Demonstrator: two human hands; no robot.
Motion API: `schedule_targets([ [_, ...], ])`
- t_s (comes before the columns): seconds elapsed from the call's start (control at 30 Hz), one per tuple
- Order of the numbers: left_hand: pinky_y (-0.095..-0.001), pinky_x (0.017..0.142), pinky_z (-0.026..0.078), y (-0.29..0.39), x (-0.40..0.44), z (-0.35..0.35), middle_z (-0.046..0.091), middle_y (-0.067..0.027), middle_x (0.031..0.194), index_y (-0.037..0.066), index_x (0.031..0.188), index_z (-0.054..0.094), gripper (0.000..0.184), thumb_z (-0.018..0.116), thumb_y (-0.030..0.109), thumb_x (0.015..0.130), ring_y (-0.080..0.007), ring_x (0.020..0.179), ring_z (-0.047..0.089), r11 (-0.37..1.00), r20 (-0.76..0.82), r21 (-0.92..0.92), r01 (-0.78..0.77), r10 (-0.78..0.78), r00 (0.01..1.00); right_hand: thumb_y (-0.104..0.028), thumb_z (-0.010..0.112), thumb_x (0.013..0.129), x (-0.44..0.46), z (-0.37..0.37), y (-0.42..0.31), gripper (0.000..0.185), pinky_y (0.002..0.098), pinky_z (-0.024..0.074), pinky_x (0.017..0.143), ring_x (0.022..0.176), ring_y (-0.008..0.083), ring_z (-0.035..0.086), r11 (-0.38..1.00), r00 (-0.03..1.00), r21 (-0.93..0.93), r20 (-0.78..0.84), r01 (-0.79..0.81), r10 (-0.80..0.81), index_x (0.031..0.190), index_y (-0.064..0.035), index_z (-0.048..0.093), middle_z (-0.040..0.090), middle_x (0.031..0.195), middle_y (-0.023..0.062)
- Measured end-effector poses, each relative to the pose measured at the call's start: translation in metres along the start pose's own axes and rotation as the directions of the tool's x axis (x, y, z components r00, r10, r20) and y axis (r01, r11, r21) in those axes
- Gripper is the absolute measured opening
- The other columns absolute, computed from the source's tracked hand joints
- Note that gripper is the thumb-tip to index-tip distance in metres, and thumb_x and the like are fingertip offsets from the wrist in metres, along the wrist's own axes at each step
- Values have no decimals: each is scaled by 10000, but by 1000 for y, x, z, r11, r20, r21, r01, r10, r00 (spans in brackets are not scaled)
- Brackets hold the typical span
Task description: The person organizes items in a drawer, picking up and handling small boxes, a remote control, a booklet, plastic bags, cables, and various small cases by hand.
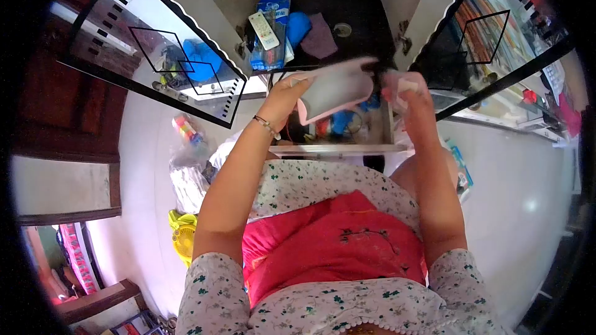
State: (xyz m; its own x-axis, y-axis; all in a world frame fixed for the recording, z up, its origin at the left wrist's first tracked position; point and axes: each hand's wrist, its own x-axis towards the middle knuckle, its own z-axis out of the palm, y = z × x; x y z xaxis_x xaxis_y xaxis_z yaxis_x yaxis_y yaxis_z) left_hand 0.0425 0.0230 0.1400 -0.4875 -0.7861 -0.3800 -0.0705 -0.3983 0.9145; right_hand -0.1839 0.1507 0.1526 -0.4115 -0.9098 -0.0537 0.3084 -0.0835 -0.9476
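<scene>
My left hand [284,100] is closed on the left edge of a pink-edged folder [338,92] with a pale grey inner side, which is tilted above an open drawer [338,148]. To the right of it, my right hand [415,100] holds a small translucent pinkish packet [397,87], blurred by motion. The two held things are close together; whether they touch is unclear. Inside the drawer, partly hidden below the folder, lie blue items [341,121] and other small things.
Above the drawer, a cabinet shelf [363,12] holds a white remote [264,30], blue packets and a purple cloth [319,36]. Glass doors stand open at left [155,56] and right [490,31]. A yellow fan [182,236] and plastic bags [186,180] lie on the floor.
</scene>
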Motion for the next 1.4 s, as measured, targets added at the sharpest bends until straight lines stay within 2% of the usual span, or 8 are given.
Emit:
schedule_targets([
  [0.1,-215,626,440,-5,-1,5,609,-29,886,23,1025,572,305,554,273,850,-81,730,550,997,107,63,-37,30,994,-77,496,770,-6,-1,-2,313,265,434,746,868,128,532,861,984,-483,150,161,-100,1078,-37,536,579,1047,79],
  [0.33,-178,524,385,-2,-9,6,595,22,832,45,994,592,337,595,334,822,-37,659,504,983,180,138,119,-143,973,-109,492,814,-13,14,10,264,344,430,796,918,276,547,659,897,-698,435,280,79,1063,-30,528,564,995,147],
  [0.53,-190,609,430,-3,-12,6,606,7,877,48,1013,589,321,590,311,828,-62,739,544,981,193,144,133,-159,968,-80,488,746,-16,9,18,319,409,429,759,847,359,530,440,736,-669,677,599,28,1056,-19,529,554,909,210],
  [0.67,-216,625,467,-1,-11,5,613,-14,892,43,1006,585,307,585,297,833,-76,751,573,987,199,100,126,-144,969,-75,548,729,-20,18,13,324,366,422,763,883,314,524,446,831,-754,555,483,37,1052,-45,548,529,1007,163],
  [0.83,-234,624,487,-8,-1,-4,617,-44,903,27,985,576,294,576,283,840,-94,742,594,988,247,-81,132,-108,963,-24,552,669,-16,18,12,437,381,348,904,1051,332,446,28,697,-720,661,694,-279,1100,-94,557,500,1103,145],
  [0.97,-226,583,484,8,-8,3,617,-44,874,22,972,564,291,566,285,847,-94,700,592,994,137,-75,80,-70,988,5,523,711,-7,11,13,444,370,332,931,1078,326,437,80,725,-730,648,679,-234,1145,-90,527,491,1135,138],
  [1.03,-224,579,484,6,6,0,615,-40,874,29,976,562,292,563,292,848,-93,706,593,995,138,-83,58,-47,989,5,498,766,-1,8,7,410,356,325,934,1092,310,436,411,839,-735,433,540,-329,1169,-73,501,489,1147,138],
  [1.4,-251,630,513,-17,110,-9,603,-47,922,44,1025,538,296,560,282,849,-137,772,603,991,57,-68,114,-111,992,-9,490,803,-5,-41,-3,326,338,382,864,1011,299,493,429,886,-781,343,454,-313,1125,-52,509,522,1072,151],
])
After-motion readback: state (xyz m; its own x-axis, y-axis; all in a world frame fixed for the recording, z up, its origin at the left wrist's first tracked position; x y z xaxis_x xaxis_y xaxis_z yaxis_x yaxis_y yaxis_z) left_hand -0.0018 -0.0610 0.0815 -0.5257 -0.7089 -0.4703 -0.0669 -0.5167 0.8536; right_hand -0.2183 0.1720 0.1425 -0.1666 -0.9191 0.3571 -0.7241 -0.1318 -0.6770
